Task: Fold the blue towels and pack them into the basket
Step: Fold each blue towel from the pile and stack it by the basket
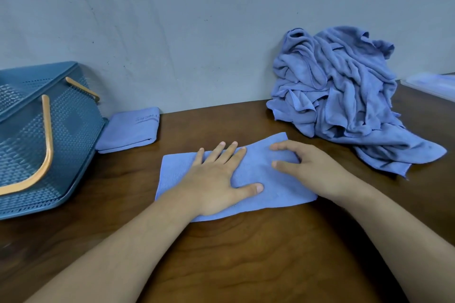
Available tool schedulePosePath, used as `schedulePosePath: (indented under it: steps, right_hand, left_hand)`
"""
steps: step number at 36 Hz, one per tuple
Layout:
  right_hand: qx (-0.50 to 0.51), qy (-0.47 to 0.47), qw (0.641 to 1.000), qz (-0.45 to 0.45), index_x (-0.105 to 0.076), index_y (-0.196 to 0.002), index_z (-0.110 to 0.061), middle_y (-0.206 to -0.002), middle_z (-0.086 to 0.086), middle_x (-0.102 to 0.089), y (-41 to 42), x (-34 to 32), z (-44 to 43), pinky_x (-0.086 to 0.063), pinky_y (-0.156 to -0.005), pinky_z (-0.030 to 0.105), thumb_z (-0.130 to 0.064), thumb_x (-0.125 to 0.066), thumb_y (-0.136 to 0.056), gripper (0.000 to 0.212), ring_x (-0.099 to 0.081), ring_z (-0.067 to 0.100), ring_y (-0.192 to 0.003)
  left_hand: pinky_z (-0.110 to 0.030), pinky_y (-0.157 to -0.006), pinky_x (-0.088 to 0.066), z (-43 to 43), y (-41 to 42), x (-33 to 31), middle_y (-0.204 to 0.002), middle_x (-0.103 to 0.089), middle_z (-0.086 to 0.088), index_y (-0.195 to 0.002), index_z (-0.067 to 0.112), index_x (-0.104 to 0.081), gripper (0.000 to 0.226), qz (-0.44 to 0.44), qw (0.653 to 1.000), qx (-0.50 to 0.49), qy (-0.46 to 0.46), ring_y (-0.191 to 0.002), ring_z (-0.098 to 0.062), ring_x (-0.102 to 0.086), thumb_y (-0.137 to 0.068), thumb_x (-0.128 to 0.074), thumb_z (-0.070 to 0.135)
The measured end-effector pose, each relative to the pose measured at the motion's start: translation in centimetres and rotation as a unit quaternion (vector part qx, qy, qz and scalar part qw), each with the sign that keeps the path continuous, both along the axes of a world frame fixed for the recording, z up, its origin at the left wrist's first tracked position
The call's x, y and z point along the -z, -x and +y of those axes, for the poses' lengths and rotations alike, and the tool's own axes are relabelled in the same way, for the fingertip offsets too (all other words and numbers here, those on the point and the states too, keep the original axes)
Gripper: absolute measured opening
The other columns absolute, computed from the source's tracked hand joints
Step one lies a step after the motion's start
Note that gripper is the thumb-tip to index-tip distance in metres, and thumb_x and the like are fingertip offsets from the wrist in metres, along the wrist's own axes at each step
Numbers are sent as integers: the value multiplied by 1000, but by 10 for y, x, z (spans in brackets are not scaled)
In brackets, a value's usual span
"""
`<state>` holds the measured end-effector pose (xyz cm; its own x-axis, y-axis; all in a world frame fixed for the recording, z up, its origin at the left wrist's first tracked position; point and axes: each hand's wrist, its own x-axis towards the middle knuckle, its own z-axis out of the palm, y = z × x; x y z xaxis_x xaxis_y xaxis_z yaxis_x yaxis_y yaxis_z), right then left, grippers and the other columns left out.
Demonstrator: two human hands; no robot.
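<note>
Pressing towel [283, 189] | left hand [216, 179] flat | right hand [310, 167] curled, grip unclear

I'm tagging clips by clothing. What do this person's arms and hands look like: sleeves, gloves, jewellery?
Both forearms are bare as far as the frame shows, no sleeves in view. The left hand and right hand wear no gloves, rings, watch or bracelet. Visible fingernails are short, unpainted.
</note>
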<state>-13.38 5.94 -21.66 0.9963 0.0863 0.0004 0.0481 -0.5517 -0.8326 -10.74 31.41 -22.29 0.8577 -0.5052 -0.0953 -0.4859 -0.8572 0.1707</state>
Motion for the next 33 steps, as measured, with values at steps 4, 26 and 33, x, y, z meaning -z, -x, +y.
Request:
schedulePosePath:
  steps: [4,26,33]
  right_hand:
    - [4,2,1000,-4,-60,-143,-43,-145,-22,-55,-2,-3,-1,-42,-116,30,-36,-83,-89,59,-49,0,-136]
    - [-89,122,986,73,-21,-159,-61,-161,-33,-21,12,-21,-19,-26,-119,28,-65,-92,-67,116,-19,-4,-150]
    - [-87,145,982,77,-23,-160,-57,-163,-30,-21,15,-23,-16,-23,-119,28,-64,-92,-66,117,-19,-1,-152]
  left_hand:
    - [-51,-131,7,0,2,0,-174,10,23,-168,41,2,95,-7,999,-8,35,-160,-2,16,-92,-27,90]
    - [-37,-133,1,121,51,-2,-170,10,33,-164,54,-9,88,6,995,-73,73,-151,16,21,-89,-31,94]
    - [-33,-131,6,120,50,-1,-169,15,32,-166,50,-6,95,15,993,-86,81,-149,17,25,-86,-30,94]
